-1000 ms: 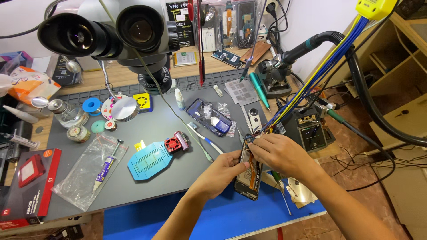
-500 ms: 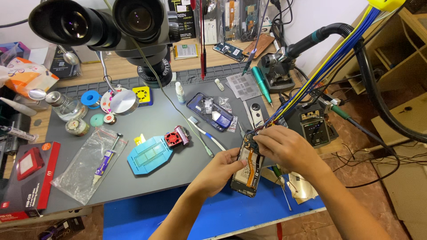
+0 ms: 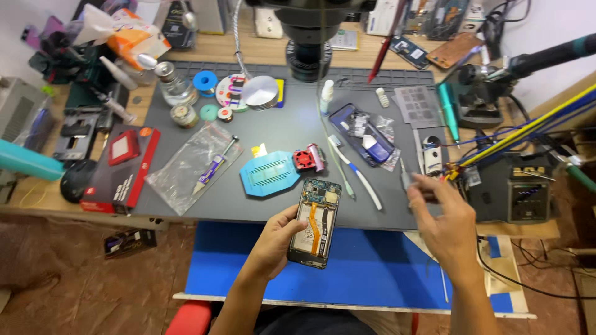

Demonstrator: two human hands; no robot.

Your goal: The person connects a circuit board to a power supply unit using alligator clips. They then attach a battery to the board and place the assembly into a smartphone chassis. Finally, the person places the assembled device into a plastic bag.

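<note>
Two hands work over the grey mat (image 3: 273, 130), and they are now apart, while half a second before they were both together on the opened phone (image 3: 315, 222). The left hand (image 3: 277, 239) holds this phone alone: the thumb lies on its left edge and the fingers curl under its back, so the orange flex cable and the green board face up. The phone sits upright in the grip, over the near edge of the mat and the blue board (image 3: 372, 267) below.

The right hand (image 3: 446, 229) has come off the phone and moved to the right of it. Its fingers pinch thin metal tweezers (image 3: 406, 186); the tips point up and away, well apart from the phone. The hand is blurred, so the exact grip I cannot tell.

Just beyond the left fingers lies the turquoise holder (image 3: 269, 174) with a red clamp (image 3: 305, 159). A white toothbrush (image 3: 357, 172) lies between both hands.
</note>
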